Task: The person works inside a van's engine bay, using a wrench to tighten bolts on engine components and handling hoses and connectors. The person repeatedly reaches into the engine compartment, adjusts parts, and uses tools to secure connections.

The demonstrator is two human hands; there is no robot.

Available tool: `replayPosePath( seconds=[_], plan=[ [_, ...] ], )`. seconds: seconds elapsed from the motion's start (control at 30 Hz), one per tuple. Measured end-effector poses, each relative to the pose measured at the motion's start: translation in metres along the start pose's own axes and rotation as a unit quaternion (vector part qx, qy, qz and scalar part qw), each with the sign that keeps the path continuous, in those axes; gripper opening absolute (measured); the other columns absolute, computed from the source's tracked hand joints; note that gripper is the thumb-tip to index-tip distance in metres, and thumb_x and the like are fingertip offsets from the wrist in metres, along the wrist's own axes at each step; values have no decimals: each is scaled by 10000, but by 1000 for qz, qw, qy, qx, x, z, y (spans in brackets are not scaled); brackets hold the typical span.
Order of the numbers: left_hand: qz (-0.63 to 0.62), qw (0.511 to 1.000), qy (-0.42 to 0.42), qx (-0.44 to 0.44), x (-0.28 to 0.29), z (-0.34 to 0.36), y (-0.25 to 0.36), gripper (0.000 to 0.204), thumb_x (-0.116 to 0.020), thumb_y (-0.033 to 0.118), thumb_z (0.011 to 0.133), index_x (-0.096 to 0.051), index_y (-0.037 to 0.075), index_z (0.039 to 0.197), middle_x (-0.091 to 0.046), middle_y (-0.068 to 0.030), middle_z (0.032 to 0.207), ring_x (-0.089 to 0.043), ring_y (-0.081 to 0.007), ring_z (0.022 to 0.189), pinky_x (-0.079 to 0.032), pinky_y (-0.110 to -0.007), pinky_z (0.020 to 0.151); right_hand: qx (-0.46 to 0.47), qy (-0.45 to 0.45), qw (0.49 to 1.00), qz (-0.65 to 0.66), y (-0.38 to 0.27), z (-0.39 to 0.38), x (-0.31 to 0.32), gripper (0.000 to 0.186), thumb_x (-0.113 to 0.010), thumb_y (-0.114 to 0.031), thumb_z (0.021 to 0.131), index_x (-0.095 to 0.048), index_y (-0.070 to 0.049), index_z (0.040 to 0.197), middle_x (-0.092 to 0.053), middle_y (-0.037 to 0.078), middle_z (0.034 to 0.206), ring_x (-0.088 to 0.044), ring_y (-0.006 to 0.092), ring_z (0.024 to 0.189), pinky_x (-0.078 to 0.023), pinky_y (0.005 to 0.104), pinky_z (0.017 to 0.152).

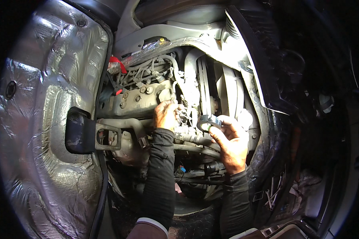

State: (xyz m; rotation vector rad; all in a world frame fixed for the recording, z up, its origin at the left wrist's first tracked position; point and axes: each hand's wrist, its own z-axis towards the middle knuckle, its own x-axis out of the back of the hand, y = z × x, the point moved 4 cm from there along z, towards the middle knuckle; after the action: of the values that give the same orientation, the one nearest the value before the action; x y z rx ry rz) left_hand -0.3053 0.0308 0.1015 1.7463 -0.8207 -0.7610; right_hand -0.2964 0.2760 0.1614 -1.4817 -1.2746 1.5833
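My right hand (234, 144) grips a roll of black tape (204, 124) between thumb and fingers, its ring tilted and its open centre showing. Over the engine, my left hand (166, 115) is closed, its fingertips pinching at the thin wires (182, 113) beside the engine cover. Which wire is between the fingertips is partly hidden by the fingers. The dusty grey engine cover (137, 99) with several round bolts lies just left of and beyond my left hand. Bright light falls on the wiring and a thick pipe (192, 67) beyond the hands.
A panel lined with silver foil (48, 119) stands along the left, with a black bracket (79, 130) reaching inward. Red cloth or tape (118, 63) sits at the bay's far left. Hoses (193, 138) cross below the hands. Several wrenches (272, 197) lie at lower right.
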Motion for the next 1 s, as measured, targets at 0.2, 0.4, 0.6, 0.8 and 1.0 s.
replayPosePath(
  seconds=[0.2, 0.4, 0.6, 0.8, 1.0],
  plan=[
    [-112, 993, -34, 26, -7, -10, 1, 272, -546, 225, 997, -642, 10, 1131, -628, -53, 812, -610, -144, 707, -534, -298, 675, 29, 3, 1000, 7, -5, 1, 2, 333, -752, 7, 837, -634, 14, 1149, -673, 23, 928, -593, 54, 775, -495, 189, 700],
    [-50, 998, -12, 28, -6, -5, 7, 388, -603, 345, 994, -637, 3, 1173, -634, -64, 789, -620, -153, 660, -510, -267, 593, 5, 0, 1000, 7, 0, 1, -1, 380, -766, 4, 824, -618, 24, 1174, -657, 46, 883, -594, 80, 733, -486, 210, 660],
    [-87, 995, 40, 12, -22, 1, 3, 288, -628, 286, 976, -651, 1, 1006, -609, -58, 708, -593, -158, 554, -484, -275, 505, 13, 0, 1000, -24, -1, 1, 3, 338, -769, -29, 836, -652, -4, 1152, -648, 0, 804, -558, 23, 676, -443, 170, 601],
    [150, 969, 145, -134, -14, 24, -3, 355, -576, 274, 975, -670, -20, 801, -639, -91, 640, -546, -138, 494, -460, -282, 517, 8, -1, 1000, -18, -4, -1, -5, 341, -779, -56, 837, -659, -7, 1153, -631, -9, 770, -527, 13, 630, -423, 164, 573],
    [-43, 995, 37, -83, -18, -7, 11, 259, -576, 215, 1000, -602, -28, 1083, -670, -114, 795, -617, -148, 582, -525, -271, 518, 6, 0, 999, -34, -1, 1, 0, 332, -775, -47, 838, -650, -6, 1142, -627, -1, 804, -547, 29, 665, -447, 179, 600]
  ],
)
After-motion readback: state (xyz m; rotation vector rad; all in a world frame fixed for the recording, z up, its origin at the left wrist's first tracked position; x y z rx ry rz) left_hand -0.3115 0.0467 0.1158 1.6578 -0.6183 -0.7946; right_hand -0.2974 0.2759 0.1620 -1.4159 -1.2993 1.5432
